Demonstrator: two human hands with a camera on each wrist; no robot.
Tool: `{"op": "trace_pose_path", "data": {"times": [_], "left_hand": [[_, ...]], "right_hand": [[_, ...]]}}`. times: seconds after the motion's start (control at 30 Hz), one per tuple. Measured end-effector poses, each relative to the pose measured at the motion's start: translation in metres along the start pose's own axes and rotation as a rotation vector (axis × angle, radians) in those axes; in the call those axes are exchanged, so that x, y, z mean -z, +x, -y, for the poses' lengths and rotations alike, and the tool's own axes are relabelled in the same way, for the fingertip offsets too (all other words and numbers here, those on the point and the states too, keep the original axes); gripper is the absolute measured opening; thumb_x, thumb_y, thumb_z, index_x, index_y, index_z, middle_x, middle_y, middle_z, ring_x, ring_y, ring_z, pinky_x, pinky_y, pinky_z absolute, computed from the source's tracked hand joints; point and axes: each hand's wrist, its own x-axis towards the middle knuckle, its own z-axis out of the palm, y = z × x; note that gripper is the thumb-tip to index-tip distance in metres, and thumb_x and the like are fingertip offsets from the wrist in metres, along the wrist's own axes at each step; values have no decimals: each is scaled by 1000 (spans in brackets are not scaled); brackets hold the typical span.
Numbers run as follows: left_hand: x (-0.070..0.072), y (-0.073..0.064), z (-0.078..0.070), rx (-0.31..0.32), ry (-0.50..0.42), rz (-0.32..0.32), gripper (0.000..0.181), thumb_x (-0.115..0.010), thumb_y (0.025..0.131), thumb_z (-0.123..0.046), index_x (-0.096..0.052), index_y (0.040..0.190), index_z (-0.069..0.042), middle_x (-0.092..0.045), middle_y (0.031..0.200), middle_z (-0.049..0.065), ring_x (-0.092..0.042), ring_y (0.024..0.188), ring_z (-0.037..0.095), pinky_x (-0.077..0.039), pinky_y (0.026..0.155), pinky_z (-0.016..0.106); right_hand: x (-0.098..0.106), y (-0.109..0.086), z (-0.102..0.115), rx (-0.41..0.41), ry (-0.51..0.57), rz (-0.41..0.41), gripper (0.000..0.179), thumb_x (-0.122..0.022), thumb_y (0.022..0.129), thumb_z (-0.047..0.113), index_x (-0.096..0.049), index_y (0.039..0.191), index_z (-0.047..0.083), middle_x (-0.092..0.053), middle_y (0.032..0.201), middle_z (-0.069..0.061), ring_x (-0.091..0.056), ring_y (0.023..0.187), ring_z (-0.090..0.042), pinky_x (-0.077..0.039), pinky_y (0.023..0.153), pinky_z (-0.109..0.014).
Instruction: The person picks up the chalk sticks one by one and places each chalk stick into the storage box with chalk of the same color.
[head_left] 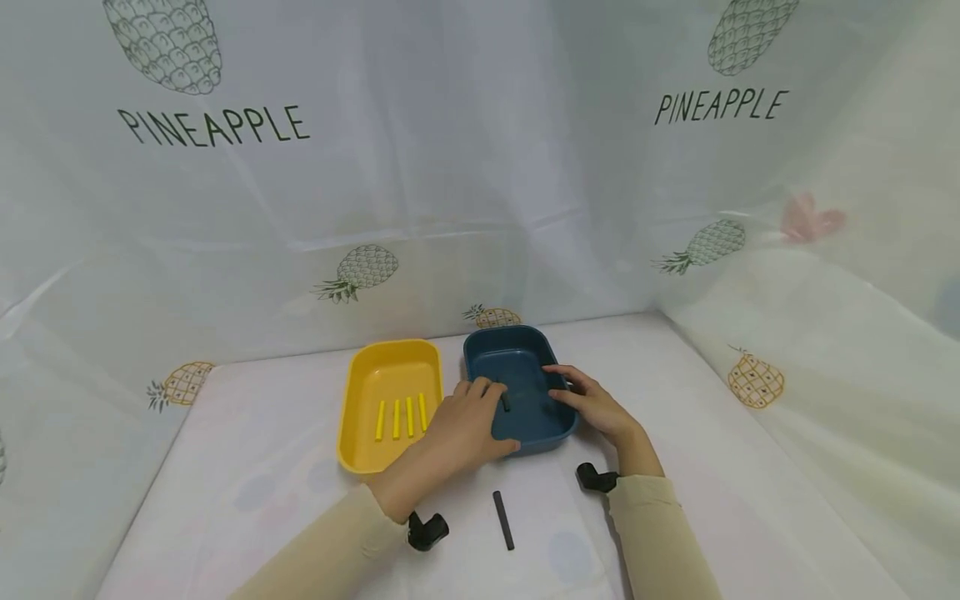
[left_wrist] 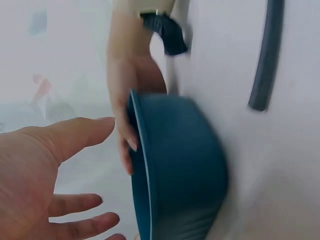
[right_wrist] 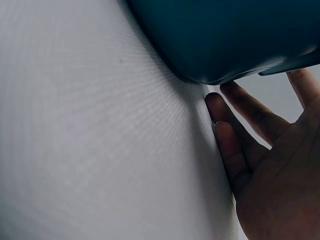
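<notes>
My left hand (head_left: 465,421) hovers over the left part of a dark blue tray (head_left: 517,364). In the left wrist view, its thumb and fingers are spread with nothing visible between them. A short dark stick (head_left: 506,402) shows inside the tray beside those fingers, partly hidden by them. At the tray's right side, my right hand (head_left: 600,408) holds the rim. Some of its fingers lie against the outer wall in the right wrist view, while others reach over the edge. Another dark stick (head_left: 503,520) lies on the cloth in front of the tray.
Left of the blue tray stands a yellow tray (head_left: 347,417) with several yellow sticks (head_left: 396,419) side by side in it. My left forearm crosses its near right corner. A white cloth (head_left: 300,517) covers the table, and a pineapple-print curtain (head_left: 480,183) hangs behind.
</notes>
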Motion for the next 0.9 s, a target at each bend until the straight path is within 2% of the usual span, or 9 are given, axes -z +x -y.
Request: {"op": "trace_pose_path", "data": {"times": [0.13, 0.27, 0.37, 0.53, 0.6, 0.73, 0.9], "left_hand": [[-1, -23, -3, -8, -76, 11, 75, -83, 84, -53, -57, 139, -9, -59, 133, 11, -57, 113, 26, -58, 92, 39], [-4, -41, -3, -5, -123, 52, 64, -82, 84, -54, -63, 127, -10, -62, 114, 3, -57, 97, 16, -57, 82, 30], [-6, -50, -2, -4, -149, 83, 59, -82, 85, -54, -66, 122, -11, -62, 107, 0, -57, 91, 12, -57, 81, 29], [-13, -59, 1, 12, -192, 115, 58, -83, 84, -52, -67, 121, -11, -65, 107, 1, -56, 87, 10, -57, 81, 29], [-16, -61, 1, 28, -200, 136, 61, -83, 83, -53, -67, 123, -10, -66, 109, 2, -57, 88, 10, -57, 81, 30], [-23, -64, 1, 43, -185, 185, 71, -84, 80, -57, -65, 129, -9, -67, 121, 5, -63, 99, 15, -59, 91, 36], [-35, -70, -1, 35, -144, 238, 87, -84, 76, -64, -63, 135, -5, -63, 132, 10, -63, 114, 24, -57, 101, 41]], "right_hand": [[-1, 1, -1, -3, 5, -1, 49, -64, 104, 32, -51, 150, 34, -30, 170, -5, -25, 157, -42, -26, 124, -66], [-2, 2, -2, -11, 2, -8, 48, -65, 103, 34, -52, 149, 35, -30, 170, -5, -26, 157, -42, -27, 124, -66], [-3, 2, -4, -16, 1, -12, 49, -65, 103, 34, -52, 149, 34, -30, 170, -6, -25, 157, -42, -26, 124, -66], [-2, 3, -4, -5, 4, -11, 49, -64, 103, 32, -51, 150, 32, -30, 170, -6, -24, 157, -41, -26, 124, -66], [-2, 3, -3, -4, 1, -10, 50, -65, 102, 36, -51, 150, 33, -30, 170, -5, -24, 158, -40, -25, 125, -66], [-1, 5, -2, -6, -8, -10, 51, -66, 101, 39, -51, 150, 34, -31, 170, -4, -24, 158, -41, -26, 124, -66], [0, 5, -2, -15, -5, -16, 52, -67, 101, 36, -52, 150, 32, -32, 169, -5, -27, 156, -41, -27, 124, -66]]}}
